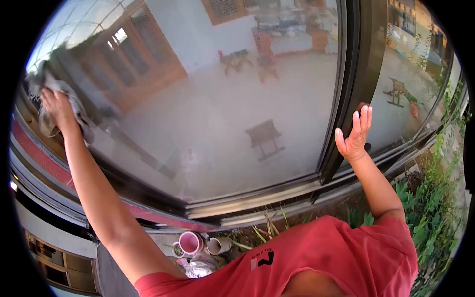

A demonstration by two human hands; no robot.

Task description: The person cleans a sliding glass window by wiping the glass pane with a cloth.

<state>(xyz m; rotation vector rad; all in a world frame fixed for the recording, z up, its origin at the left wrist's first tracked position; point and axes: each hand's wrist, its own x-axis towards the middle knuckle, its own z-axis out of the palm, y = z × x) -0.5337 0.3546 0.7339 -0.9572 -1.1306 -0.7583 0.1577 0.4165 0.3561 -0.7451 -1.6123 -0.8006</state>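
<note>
My left hand (58, 106) is at the far left, pressing a crumpled grey cloth (76, 106) against the window pane (213, 128). The cloth bunches out around my fingers and hangs below them. On the other side, my right hand (355, 136) is raised by the dark metal window frame (358, 69), fingers stretched upward and thumb apart, with nothing in it. Whether its palm touches the frame cannot be made out. Hazy shapes of stools, doors and furniture show in the glass.
Green plants (430, 208) grow along the right below the window. A pink pot (190, 243), a white mug-like container (217, 245) and a crumpled plastic bag (200, 266) stand low by my body. The window's bottom rail (252, 199) runs across the front.
</note>
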